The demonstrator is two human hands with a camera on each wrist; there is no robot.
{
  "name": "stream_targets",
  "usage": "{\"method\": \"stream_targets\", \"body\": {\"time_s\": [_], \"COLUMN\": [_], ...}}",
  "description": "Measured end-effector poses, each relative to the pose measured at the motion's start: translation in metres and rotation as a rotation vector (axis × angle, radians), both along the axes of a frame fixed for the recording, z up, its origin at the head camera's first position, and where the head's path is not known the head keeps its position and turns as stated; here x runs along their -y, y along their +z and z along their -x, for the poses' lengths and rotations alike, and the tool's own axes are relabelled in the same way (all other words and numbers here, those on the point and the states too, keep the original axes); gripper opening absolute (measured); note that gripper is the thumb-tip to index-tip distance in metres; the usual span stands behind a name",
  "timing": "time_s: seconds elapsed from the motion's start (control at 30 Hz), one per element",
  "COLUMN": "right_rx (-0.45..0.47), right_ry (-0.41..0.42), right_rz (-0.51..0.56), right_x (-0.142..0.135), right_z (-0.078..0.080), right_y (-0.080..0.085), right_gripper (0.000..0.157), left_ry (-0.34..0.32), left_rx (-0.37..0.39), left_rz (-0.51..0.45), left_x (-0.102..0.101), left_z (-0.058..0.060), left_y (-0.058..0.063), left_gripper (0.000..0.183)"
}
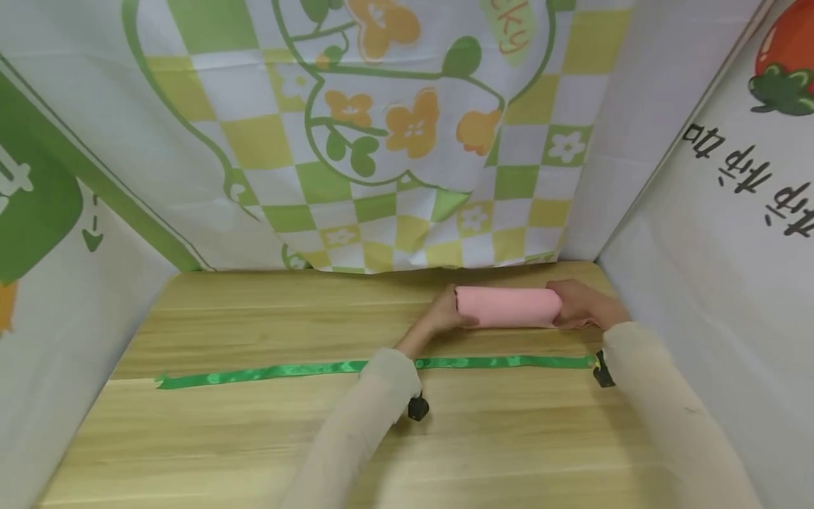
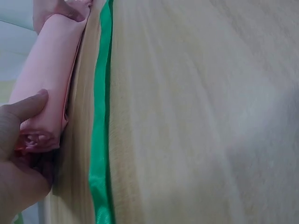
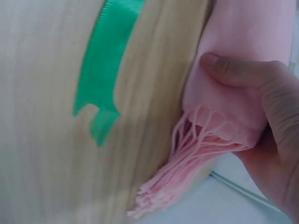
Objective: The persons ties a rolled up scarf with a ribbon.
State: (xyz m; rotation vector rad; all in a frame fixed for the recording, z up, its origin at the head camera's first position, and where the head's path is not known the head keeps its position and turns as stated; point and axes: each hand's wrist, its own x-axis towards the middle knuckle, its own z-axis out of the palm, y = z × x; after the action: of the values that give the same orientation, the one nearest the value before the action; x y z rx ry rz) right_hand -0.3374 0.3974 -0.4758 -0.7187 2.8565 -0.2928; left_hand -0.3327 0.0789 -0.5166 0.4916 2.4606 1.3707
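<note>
A pink fringed scarf (image 1: 509,307), rolled into a thick cylinder, lies crosswise at the back right of the wooden table. My left hand (image 1: 444,311) grips its left end; in the left wrist view the thumb (image 2: 35,105) presses on the roll beside its spiral end. The right hand (image 1: 575,302) holds the other end, thumb on top and fingers hidden behind. Pink tassels (image 3: 173,168) spill out past the right hand in the right wrist view. In front of the roll, a long green ribbon (image 1: 273,372) stretches across the table, passing beyond the left sleeve.
The wooden table (image 1: 222,438) meets white printed walls on both sides. A checkered, flowered cloth (image 1: 394,141) hangs along the back edge, right behind the scarf. Small black devices (image 1: 417,408) sit at both wrists, close over the table.
</note>
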Motion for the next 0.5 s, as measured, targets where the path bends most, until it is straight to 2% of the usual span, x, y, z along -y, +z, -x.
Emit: {"method": "stream_targets", "body": {"time_s": [0.17,0.27,0.37,0.5], "right_rx": [-0.085,-0.105,-0.111,-0.157], "right_ry": [-0.007,-0.014,-0.029,-0.038], "right_rz": [-0.026,-0.022,-0.006,0.003], "right_x": [-0.001,0.001,0.004,0.006], "right_z": [-0.003,-0.006,-0.01,-0.017], "right_y": [-0.001,-0.003,-0.004,-0.004], "right_gripper": [0.038,0.036,0.034,0.032], "left_ry": [0.017,0.04,0.051,0.042], "left_rx": [-0.045,-0.031,0.003,0.052], "left_rz": [-0.008,-0.041,-0.104,-0.237], "left_x": [0.001,0.004,0.007,0.012], "left_z": [-0.002,-0.004,-0.006,-0.009], "left_y": [0.001,0.002,0.002,0.005], "left_gripper": [0.067,0.058,0.06,0.063]}}
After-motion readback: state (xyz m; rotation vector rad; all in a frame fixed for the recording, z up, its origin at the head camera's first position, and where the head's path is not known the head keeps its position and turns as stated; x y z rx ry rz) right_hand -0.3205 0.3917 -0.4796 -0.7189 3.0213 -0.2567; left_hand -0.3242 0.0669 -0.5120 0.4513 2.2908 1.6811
